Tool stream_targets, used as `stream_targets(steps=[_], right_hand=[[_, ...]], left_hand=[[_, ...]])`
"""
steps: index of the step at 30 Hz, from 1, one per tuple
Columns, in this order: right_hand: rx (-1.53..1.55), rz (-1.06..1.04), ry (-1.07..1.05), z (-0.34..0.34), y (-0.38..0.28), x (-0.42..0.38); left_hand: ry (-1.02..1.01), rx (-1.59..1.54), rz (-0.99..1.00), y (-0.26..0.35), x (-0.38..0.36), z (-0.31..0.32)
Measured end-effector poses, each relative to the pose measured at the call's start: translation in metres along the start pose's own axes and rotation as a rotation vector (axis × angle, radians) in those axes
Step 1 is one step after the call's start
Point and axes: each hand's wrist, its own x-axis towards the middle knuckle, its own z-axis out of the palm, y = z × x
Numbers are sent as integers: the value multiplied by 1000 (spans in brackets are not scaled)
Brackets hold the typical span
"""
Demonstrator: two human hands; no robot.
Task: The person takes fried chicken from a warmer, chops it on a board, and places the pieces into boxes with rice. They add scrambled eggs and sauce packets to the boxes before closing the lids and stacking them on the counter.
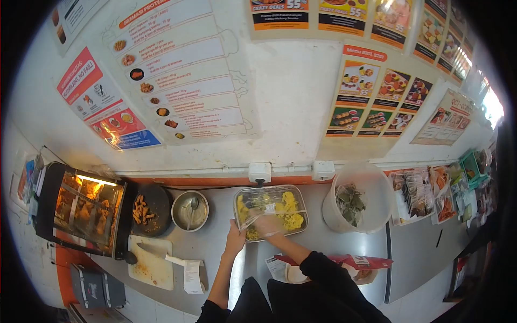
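Observation:
A clear rectangular container holding yellow, scrambled-egg-like food sits on the counter in front of me. Clear plastic film stretches over part of its top. At the near left corner, my left hand has its fingers closed round the container's edge. My right hand reaches over the near side, above the yellow food; motion smears its fingers, and I cannot tell what they hold. A small white label shows beside that hand.
Left of the container are a metal bowl with a spoon, a dark pan of browned pieces, a cutting board with a knife, and a lit warmer. A white bucket of leafy packets stands right; red-edged boxes lie nearer.

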Motion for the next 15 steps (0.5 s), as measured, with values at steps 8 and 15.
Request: stream_targets(steps=[8, 15], right_hand=[[139, -516, -36, 12, 65, -10], [-375, -61, 183, 34, 68, -21]], left_hand=[[166, -27, 67, -6, -4, -29], [93, -40, 14, -1, -5, -19]])
